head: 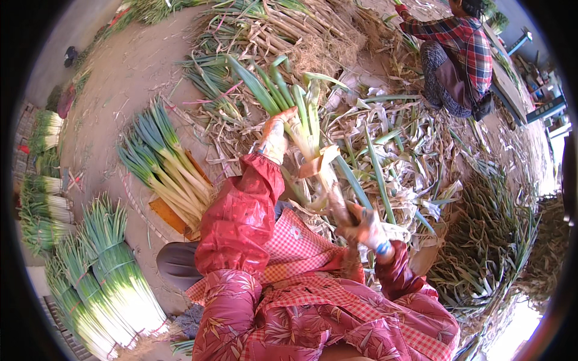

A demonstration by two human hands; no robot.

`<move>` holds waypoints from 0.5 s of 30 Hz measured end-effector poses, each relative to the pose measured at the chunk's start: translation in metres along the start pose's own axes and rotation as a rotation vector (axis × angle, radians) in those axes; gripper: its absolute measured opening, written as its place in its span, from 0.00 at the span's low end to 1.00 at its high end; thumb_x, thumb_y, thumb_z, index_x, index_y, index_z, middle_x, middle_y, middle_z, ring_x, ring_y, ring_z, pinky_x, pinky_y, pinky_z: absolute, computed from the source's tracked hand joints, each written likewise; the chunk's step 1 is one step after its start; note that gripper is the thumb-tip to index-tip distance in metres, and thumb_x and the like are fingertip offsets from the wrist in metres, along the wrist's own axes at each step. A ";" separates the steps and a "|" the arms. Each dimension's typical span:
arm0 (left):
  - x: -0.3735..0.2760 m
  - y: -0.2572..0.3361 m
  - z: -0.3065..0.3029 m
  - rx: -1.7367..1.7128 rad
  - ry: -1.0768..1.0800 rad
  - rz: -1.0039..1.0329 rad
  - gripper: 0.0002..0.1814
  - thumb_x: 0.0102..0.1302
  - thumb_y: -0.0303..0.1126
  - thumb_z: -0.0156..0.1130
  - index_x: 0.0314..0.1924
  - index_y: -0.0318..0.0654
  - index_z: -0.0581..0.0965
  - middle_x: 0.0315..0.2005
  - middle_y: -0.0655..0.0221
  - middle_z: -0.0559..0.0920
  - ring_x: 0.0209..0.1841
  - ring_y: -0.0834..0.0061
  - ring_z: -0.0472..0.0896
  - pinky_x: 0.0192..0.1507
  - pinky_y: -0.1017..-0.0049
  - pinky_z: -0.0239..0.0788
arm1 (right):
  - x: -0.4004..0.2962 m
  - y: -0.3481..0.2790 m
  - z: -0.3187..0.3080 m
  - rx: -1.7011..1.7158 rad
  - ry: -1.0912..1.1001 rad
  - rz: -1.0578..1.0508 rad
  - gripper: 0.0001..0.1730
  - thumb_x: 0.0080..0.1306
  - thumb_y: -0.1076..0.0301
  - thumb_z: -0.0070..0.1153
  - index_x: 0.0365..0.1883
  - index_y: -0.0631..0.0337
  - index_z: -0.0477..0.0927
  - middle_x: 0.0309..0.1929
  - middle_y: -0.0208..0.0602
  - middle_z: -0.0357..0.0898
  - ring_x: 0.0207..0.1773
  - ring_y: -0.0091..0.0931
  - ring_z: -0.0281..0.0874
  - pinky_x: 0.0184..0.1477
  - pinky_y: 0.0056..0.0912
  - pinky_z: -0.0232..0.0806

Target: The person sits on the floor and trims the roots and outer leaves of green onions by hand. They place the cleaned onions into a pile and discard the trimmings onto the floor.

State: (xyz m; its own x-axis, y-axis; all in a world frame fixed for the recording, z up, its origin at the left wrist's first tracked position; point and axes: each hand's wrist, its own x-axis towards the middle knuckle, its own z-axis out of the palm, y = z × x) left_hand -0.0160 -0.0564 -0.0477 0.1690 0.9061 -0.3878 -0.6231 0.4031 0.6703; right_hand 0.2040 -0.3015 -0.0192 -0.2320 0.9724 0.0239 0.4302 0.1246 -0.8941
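A Welsh onion (309, 143) slants before me, green leaves upward and root end down towards my lap. My left hand (273, 137), in a stained white glove, grips it just below the leaves. Lower down, my right hand (368, 229), also gloved, has its fingers round the brown, dirty lower stalk; it is slightly blurred. A strip of pale outer skin (319, 162) curls loose around the middle of the stalk. To the left, several cleaned Welsh onions (174, 169) lie side by side, their white ends over an orange-yellow surface (168, 215).
Peeled skins and leaves (384, 149) litter the floor ahead and right. Unpeeled onions (289, 27) are heaped at the top. Tied bundles (117, 275) stand at lower left. A person in a plaid shirt (469, 54) squats at upper right. Dark green trimmings (483, 239) lie right.
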 end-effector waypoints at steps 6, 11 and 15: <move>-0.011 0.003 0.010 0.005 -0.039 0.004 0.09 0.57 0.31 0.61 0.37 0.36 0.78 0.32 0.67 0.81 0.34 0.72 0.79 0.41 0.72 0.71 | 0.135 -0.055 -0.008 0.627 0.123 0.303 0.21 0.64 0.50 0.48 0.30 0.61 0.76 0.19 0.22 0.69 0.18 0.15 0.61 0.20 0.18 0.51; -0.004 0.010 -0.003 0.043 0.022 0.083 0.06 0.56 0.31 0.62 0.32 0.37 0.78 0.26 0.68 0.80 0.29 0.72 0.78 0.33 0.73 0.71 | 0.170 -0.024 0.015 0.153 0.220 -0.176 0.06 0.55 0.68 0.57 0.25 0.62 0.77 0.18 0.31 0.71 0.18 0.21 0.67 0.22 0.23 0.58; 0.014 0.043 -0.024 -0.063 0.104 0.165 0.06 0.52 0.27 0.63 0.32 0.35 0.78 0.25 0.68 0.80 0.29 0.71 0.78 0.34 0.73 0.72 | 0.041 0.052 0.006 -0.536 -0.076 -0.039 0.18 0.53 0.65 0.54 0.44 0.57 0.77 0.33 0.40 0.78 0.32 0.33 0.76 0.34 0.32 0.69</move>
State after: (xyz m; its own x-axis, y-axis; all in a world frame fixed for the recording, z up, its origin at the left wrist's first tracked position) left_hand -0.0585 -0.0298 -0.0397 -0.0173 0.9398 -0.3413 -0.6832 0.2382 0.6903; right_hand 0.2113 -0.2568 -0.0675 -0.3105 0.9506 0.0028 0.7998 0.2628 -0.5396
